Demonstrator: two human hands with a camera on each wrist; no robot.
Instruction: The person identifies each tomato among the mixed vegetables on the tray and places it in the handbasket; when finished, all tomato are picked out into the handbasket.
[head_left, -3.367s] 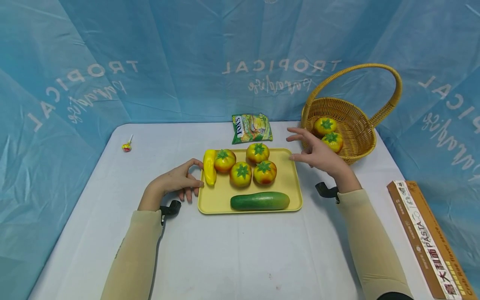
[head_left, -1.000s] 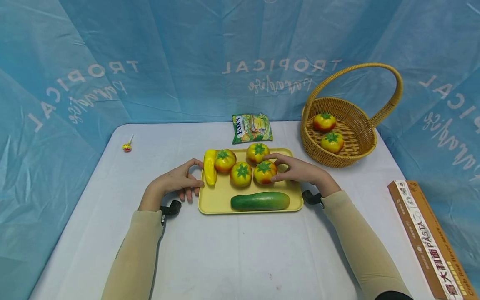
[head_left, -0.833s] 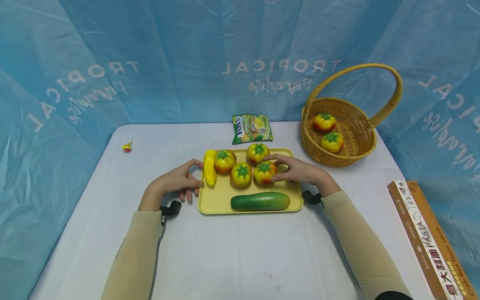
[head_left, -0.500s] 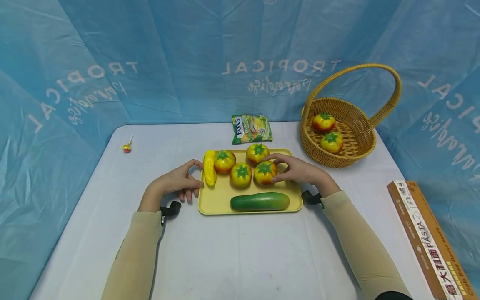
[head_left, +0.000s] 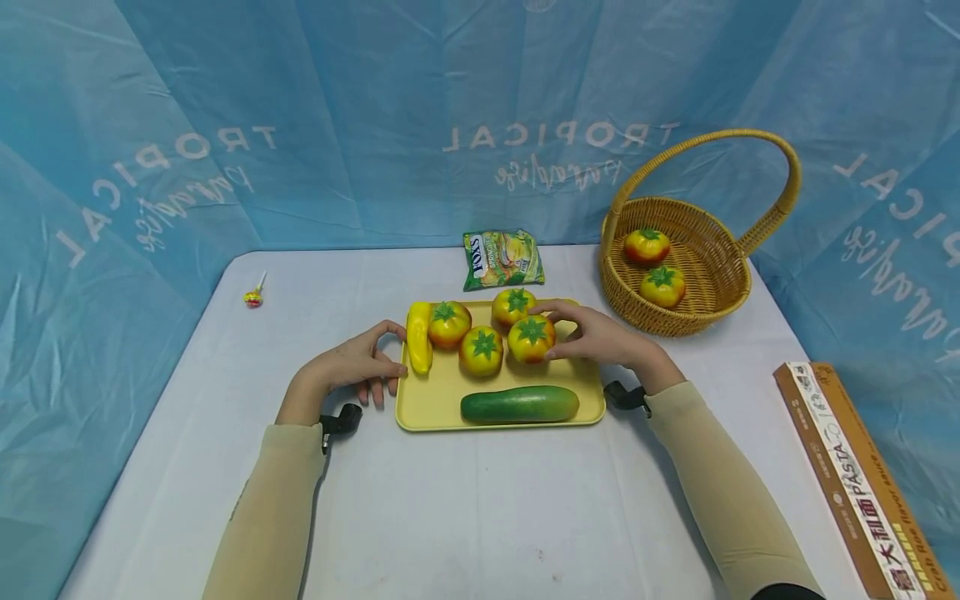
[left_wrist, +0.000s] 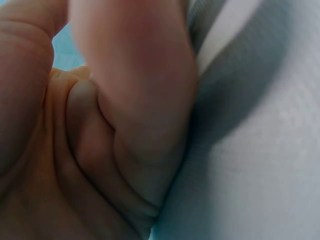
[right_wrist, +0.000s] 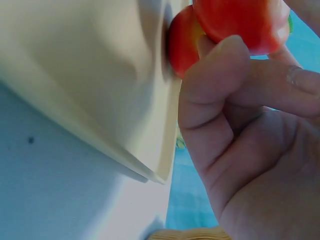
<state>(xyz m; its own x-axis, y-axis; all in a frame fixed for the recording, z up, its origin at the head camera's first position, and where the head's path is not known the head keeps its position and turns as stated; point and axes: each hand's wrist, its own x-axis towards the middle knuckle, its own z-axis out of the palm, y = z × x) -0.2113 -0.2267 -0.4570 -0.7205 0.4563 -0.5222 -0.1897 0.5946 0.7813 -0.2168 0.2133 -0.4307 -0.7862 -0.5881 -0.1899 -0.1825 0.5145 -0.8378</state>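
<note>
In the head view, my right hand (head_left: 598,335) grips a yellow-red toy tomato (head_left: 532,340) with a green leafy top, slightly above the yellow tray (head_left: 435,408). The right wrist view shows the red underside of this held tomato (right_wrist: 240,22) above my fingers, clear of the tray. My left hand (head_left: 347,362) lies at the tray's left rim, its thumb and index tips touching the edge, apart from each other. A yellow toy banana (head_left: 420,337), three other tomatoes (head_left: 482,352) and a green toy cucumber (head_left: 520,404) lie on the tray.
A wicker basket (head_left: 716,287) with a tall handle holds two tomatoes (head_left: 663,287) at the back right. Behind the tray lies a green candy bag (head_left: 502,259). A lollipop (head_left: 254,293) is at the back left, and a long pasta box (head_left: 855,475) lies along the right edge.
My right hand has come from beside the basket to the tray, gripped the right-hand tomato and lifted it slightly. One tomato in the basket has tipped. My left hand has stayed put.
</note>
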